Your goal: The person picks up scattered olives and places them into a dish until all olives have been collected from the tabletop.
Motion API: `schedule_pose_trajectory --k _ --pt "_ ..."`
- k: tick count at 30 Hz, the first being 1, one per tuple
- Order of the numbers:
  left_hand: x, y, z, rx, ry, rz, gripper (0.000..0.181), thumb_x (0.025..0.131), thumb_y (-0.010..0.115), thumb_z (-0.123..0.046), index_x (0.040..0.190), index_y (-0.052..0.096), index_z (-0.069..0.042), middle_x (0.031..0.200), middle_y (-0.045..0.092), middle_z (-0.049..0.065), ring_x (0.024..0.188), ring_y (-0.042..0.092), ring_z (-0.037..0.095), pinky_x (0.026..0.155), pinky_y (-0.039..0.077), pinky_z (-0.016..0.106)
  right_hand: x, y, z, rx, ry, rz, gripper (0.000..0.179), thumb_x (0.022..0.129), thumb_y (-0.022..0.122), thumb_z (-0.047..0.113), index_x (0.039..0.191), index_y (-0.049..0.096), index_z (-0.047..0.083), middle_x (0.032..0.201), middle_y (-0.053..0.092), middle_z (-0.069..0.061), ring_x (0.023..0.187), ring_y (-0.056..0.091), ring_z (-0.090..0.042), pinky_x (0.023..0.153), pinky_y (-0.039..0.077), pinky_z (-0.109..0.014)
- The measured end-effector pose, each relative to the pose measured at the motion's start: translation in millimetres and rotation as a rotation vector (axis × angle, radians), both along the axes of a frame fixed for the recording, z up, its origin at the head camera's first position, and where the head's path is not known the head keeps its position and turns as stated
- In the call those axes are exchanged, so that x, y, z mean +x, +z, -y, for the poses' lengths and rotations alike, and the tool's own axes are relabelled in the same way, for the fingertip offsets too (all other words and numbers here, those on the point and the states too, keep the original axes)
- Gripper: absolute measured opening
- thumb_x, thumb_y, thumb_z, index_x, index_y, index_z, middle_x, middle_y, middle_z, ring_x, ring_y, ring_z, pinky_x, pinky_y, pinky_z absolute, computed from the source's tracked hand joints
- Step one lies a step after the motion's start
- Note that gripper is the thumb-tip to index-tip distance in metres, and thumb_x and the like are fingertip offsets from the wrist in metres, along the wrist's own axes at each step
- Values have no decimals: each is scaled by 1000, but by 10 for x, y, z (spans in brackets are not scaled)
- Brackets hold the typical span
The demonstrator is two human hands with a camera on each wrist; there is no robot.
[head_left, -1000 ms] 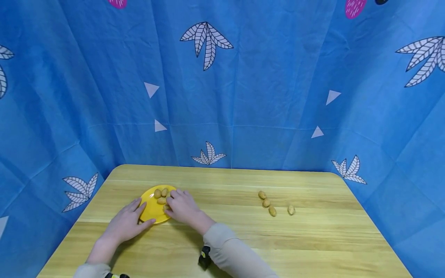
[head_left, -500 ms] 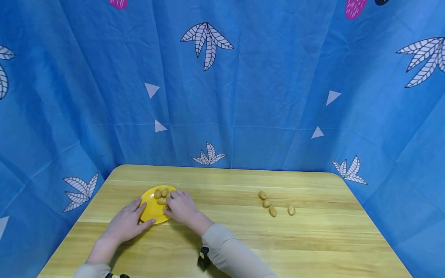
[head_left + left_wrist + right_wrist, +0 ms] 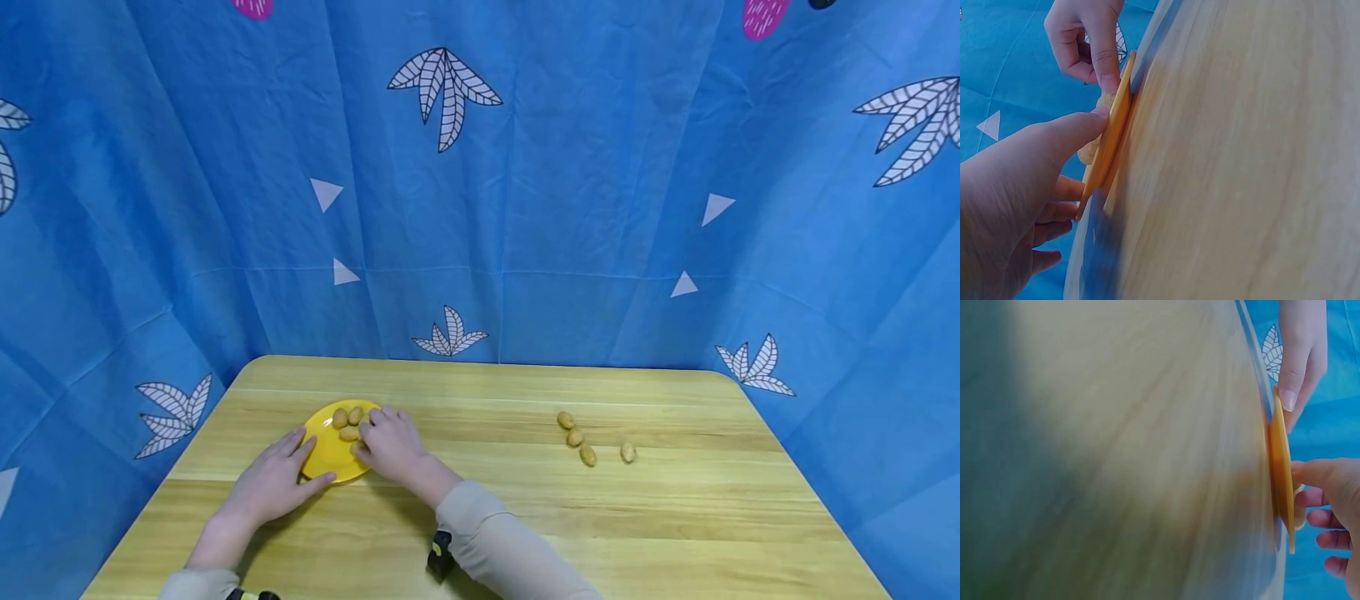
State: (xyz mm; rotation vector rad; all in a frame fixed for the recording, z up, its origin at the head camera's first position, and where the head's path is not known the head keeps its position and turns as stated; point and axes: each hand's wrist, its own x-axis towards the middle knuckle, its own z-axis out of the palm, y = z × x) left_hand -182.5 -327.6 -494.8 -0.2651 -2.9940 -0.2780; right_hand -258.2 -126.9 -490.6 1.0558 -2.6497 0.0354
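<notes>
Toward the left of the table lies a yellow plate [image 3: 322, 457] with several small tan, oval, nut-like pieces [image 3: 341, 418] on it. My left hand [image 3: 273, 479] holds the plate at its near left side, thumb on the rim and fingers along the edge. In the left wrist view the plate [image 3: 1107, 150] shows edge-on with that thumb at its rim. My right hand [image 3: 393, 446] is over the plate's right side, its thumb and fingertips pinching one nut-like piece [image 3: 356, 448], mostly hidden by the fingers. From the right wrist, a tan piece [image 3: 1299, 512] shows behind the plate rim.
On the wooden table [image 3: 487, 517], right of centre, three more tan pieces [image 3: 574, 437] lie in a slanting row. A single piece [image 3: 628, 452] sits farther right. A blue patterned curtain [image 3: 570, 208] hangs behind the table and on both sides.
My right hand has shifted very slightly, and its fingers now cover more of the pinched piece. The left hand and the plate have stayed still.
</notes>
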Motion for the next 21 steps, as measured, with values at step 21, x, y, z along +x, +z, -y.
schedule_pose_trajectory --k 21 --pt "-21 -40 22 -8 -1 -4 83 87 58 -63 132 56 7 144 45 32 131 46 49 107 39 60 -96 15 -382 -30 7 -19 25 91 66 44 99 65 20 90 55 5 82 46 -12 69 38 -25"
